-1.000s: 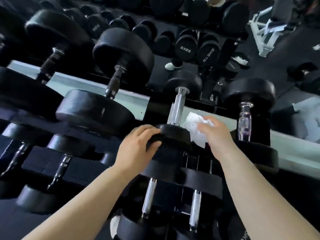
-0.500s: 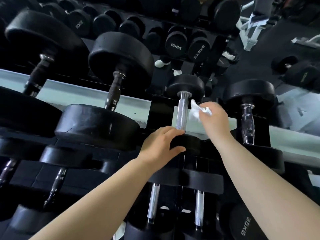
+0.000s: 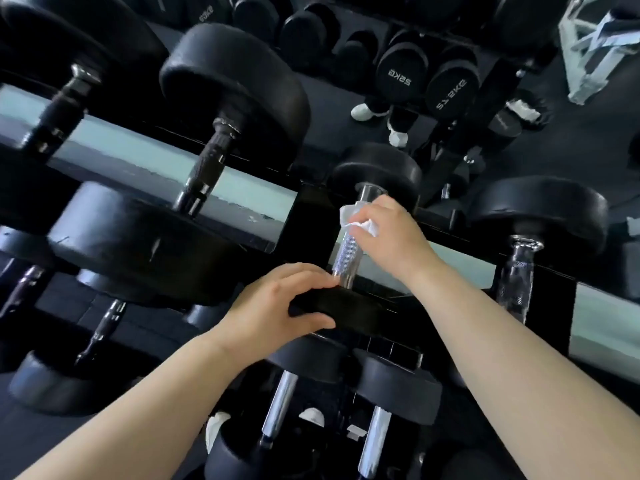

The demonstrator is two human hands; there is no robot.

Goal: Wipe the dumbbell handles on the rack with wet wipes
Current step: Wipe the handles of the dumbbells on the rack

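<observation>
Head view: right grip (image 3: 388, 237) pinches wipe (image 3: 363, 224) against handle (image 3: 346, 252).
Weight head (image 3: 349, 310): your left grip (image 3: 273, 306) clasps it.
Risk: release, dumbbell (image 3: 377, 168) may roll.

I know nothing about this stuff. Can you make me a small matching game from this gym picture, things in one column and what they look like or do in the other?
Things:
1. left hand
2. right hand
3. wet wipe
4. dumbbell handle

States:
A. white, crumpled
B. shiny knurled metal
C. grips the near weight head
D. holds the wipe against the handle's upper part

Pairs: 1-C, 2-D, 3-A, 4-B
</observation>
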